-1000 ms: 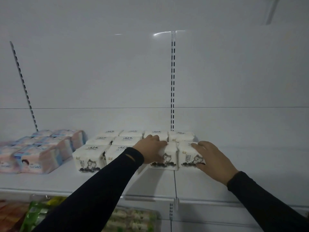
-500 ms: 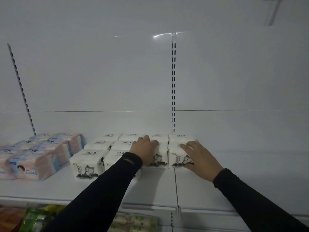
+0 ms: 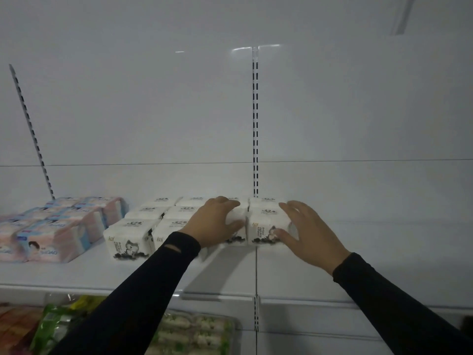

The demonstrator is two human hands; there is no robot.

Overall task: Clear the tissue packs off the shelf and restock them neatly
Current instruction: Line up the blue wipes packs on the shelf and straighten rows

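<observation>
White tissue packs (image 3: 179, 221) sit in tidy rows on a white shelf (image 3: 358, 252), four across and about three deep, pushed close to the back panel. Each pack is a small, soft-cornered white block; the front faces carry a grey cartoon animal above a dark ink-like smudge, with "koi" in pale letters at the upper left, and the tops carry a small dark logo. The left hand (image 3: 215, 221) lies over the top and front of the third front pack (image 3: 236, 233), fingers curled over its top edge and gripping it. The right hand (image 3: 309, 231) is on the fourth front pack (image 3: 263, 229) at the right end of the row, fingers spread over its top and right side, thumb against its front face, so it clasps the pack. The two hands are apart, one pack each. Left of the white group, just beside it, lie pink-and-blue packs (image 3: 58, 234). Below the shelf, wrapped goods (image 3: 189, 334) in green and pale colours show.
</observation>
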